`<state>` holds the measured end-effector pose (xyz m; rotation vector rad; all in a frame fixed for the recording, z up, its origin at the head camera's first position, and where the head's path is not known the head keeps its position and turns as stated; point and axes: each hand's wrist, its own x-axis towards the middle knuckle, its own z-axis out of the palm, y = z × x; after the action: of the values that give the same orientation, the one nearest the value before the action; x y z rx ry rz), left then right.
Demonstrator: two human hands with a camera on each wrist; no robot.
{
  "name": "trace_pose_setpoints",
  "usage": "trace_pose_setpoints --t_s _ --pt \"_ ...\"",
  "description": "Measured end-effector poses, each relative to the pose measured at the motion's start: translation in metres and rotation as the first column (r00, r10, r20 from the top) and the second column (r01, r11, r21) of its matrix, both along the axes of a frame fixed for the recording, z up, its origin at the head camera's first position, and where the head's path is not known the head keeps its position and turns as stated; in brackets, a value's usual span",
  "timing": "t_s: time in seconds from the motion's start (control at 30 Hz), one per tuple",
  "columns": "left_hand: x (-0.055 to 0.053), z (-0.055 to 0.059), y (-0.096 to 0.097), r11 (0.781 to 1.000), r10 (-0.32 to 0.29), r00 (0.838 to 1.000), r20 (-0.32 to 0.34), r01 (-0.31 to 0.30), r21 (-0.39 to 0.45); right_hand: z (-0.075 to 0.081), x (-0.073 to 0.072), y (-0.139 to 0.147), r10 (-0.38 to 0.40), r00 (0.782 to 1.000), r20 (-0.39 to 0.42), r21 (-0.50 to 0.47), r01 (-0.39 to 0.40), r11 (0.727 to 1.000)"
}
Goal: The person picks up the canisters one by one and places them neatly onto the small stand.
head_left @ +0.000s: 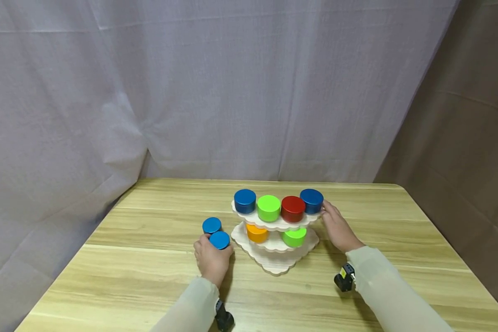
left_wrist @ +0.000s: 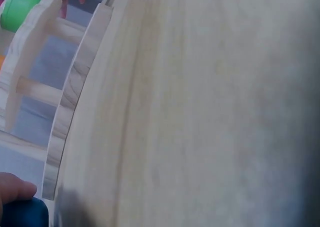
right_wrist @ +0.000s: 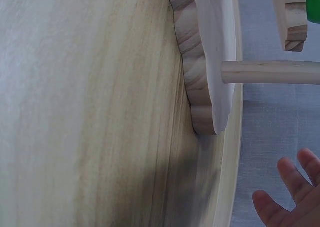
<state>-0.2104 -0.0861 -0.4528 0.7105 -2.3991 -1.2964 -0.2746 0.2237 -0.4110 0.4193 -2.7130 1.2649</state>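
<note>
My left hand (head_left: 213, 260) curls its fingers round the nearer blue cylinder (head_left: 219, 239), left of a tiered wooden stand (head_left: 275, 265). A second blue cylinder (head_left: 212, 224) is just behind it. In the left wrist view, a digit (left_wrist: 17, 188) lies on the blue side (left_wrist: 25, 216). My right hand (head_left: 339, 227) is at the right end of the top tier, fingertips right beside a dark blue cylinder (head_left: 311, 201). Several of its fingers (right_wrist: 295, 182) show straight and spread in the right wrist view; that cylinder is out of frame there.
Also on the top tier stand another dark blue cylinder (head_left: 245, 201), a green one (head_left: 269, 208) and a red one (head_left: 293, 209). Below sit an orange cylinder (head_left: 257, 234) and another green one (head_left: 294, 237). Grey cloth (head_left: 249, 92) hangs behind the wooden table (head_left: 141, 263).
</note>
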Motion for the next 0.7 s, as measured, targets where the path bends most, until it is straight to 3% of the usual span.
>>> trace_pose_setpoints --t_s 0.3,0.6,0.7 --pt "0.006 0.009 -0.004 0.996 -0.073 0.997 -0.038 0.075 0.049 0.003 0.001 -0.002 0.002 1.000 -0.006 -0.006 -0.002 1.000" --pt "0.012 0.014 0.004 0.989 -0.149 0.986 -0.074 0.150 -0.002 0.003 0.003 -0.002 -0.005 1.000 -0.002 -0.002 0.005 1.000" --pt "0.011 0.014 0.009 0.985 -0.171 0.983 -0.059 0.171 -0.009 0.003 0.003 -0.002 -0.006 1.000 -0.001 0.002 0.006 1.000"
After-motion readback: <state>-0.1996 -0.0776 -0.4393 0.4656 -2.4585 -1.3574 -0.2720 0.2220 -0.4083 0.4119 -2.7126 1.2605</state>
